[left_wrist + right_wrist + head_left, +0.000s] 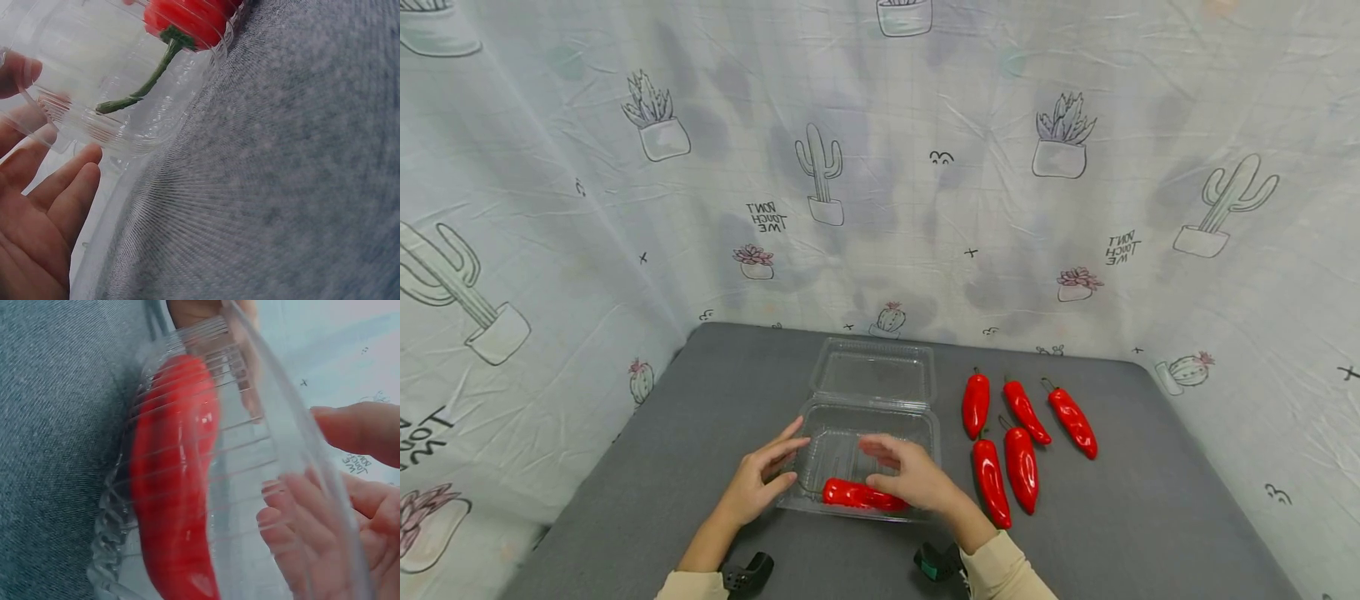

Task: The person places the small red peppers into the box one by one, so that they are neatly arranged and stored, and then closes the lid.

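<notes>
A clear plastic clamshell container (831, 414) lies with its lid (874, 372) folded back. Inside, along the near side, is a red chili pepper (861, 495), its green stem (153, 78) pointing left. My left hand (758, 477) is at the container's left edge, fingers extended and thumb spread apart from them, right at the rim. Over the right part of the container hovers my right hand (917, 479), its fingers loosely bent and nothing between them. Through the clear wall in the right wrist view, the pepper (178, 469) lies apart from the right fingers (300, 506).
Several red peppers lie right of the container, among them one nearest (991, 482), one at the far right (1072, 422) and one at the back (976, 405). A grey cloth covers the table (715, 392). Behind hangs a cactus-print curtain (880, 208).
</notes>
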Demonstrator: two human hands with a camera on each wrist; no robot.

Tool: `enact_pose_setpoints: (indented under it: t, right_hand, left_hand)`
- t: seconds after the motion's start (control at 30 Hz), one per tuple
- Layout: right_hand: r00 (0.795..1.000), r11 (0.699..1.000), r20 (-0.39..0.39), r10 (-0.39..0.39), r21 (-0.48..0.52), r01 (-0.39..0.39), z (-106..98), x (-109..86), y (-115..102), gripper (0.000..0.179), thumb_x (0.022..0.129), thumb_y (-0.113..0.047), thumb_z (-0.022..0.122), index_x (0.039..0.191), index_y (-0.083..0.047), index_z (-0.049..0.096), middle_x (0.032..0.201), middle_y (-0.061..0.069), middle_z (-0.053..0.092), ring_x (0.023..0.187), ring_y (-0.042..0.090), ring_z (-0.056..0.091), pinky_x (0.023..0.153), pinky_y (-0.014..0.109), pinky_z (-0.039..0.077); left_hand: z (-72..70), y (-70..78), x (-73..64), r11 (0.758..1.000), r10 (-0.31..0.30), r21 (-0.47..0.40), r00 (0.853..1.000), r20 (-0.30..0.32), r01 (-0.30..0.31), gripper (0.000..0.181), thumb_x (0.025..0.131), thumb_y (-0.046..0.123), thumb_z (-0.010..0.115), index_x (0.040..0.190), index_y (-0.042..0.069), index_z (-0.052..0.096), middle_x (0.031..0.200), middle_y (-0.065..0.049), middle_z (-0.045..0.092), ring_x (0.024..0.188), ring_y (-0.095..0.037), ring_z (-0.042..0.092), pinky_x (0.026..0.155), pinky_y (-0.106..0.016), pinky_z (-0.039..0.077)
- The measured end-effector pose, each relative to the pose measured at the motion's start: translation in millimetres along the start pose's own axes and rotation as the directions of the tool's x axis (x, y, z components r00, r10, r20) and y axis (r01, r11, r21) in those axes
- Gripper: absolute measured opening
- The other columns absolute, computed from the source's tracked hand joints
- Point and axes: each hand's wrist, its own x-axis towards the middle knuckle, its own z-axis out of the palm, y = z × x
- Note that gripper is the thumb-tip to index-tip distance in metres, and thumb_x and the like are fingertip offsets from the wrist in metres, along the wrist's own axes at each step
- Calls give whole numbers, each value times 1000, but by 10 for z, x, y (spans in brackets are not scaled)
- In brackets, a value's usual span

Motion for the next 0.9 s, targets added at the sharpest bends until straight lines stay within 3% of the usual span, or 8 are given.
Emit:
enact_pose_setpoints:
  t: [0.23,0.57,0.7,0.9]
  right_hand:
    - [999,999,-36,-26,42,27,-92,-87,-79,55,90,-14,64,139,-3,43,142,17,47,130,39,43,107,45,38]
    - [992,999,-116,-38,24,41,-302,-264,-139,57,89,-16,66,140,-8,44,142,11,48,131,34,44,107,43,37]
    - [984,998,-167,-63,9,66,-410,-362,-145,56,89,-15,66,140,-6,44,141,13,49,130,37,44,106,42,38]
    - [962,993,-249,-115,-33,110,-585,-506,-118,56,89,-10,65,139,0,42,139,16,50,128,35,47,104,37,41]
  left_hand:
    - [0,9,6,1000,1,-8,1000,0,-1,45,84,-11,57,129,-9,52,147,-32,30,137,-9,35,101,-17,40]
    - [10,-12,4,1000,16,1,1000,-4,-16,44,85,-11,56,128,-10,52,146,-34,30,137,-9,36,101,-17,40]
    - [11,-7,5,999,33,3,999,-7,-33,43,85,-11,57,128,-11,52,145,-36,30,136,-10,37,101,-17,41]
    - [4,11,0,1000,-12,-2,1000,-9,12,43,85,-10,58,128,-9,52,147,-32,30,136,-9,37,101,-18,41]
